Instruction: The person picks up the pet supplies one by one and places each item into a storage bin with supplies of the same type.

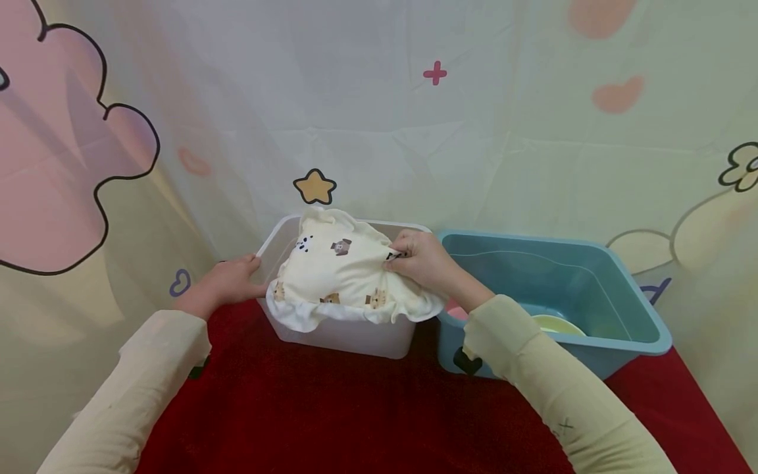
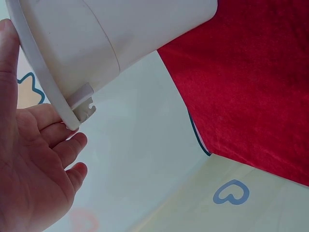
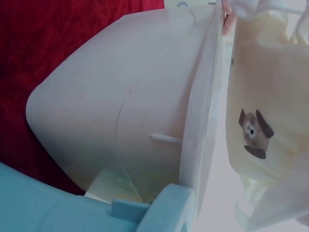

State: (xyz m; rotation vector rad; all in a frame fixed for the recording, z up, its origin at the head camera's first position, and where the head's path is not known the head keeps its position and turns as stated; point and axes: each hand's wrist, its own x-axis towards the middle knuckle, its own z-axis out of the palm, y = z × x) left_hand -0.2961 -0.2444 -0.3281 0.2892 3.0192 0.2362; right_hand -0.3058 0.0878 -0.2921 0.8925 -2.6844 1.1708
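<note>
A small cream pillow with a white ruffled edge and printed animal faces lies tilted over the mouth of a white plastic bin. My right hand pinches the pillow's cloth near its right side, between thumb and fingers. At the bin's left corner, my left hand holds the rim. The left wrist view shows that hand with the bin's rim between thumb and fingers. In the right wrist view, the pillow hangs beside the bin's rim; the right hand is out of that view. The bin's inside is mostly hidden.
A blue bin stands close on the right, with a pale yellow-green round item and something pink inside. Red cloth covers the table. A printed curtain hangs right behind the bins.
</note>
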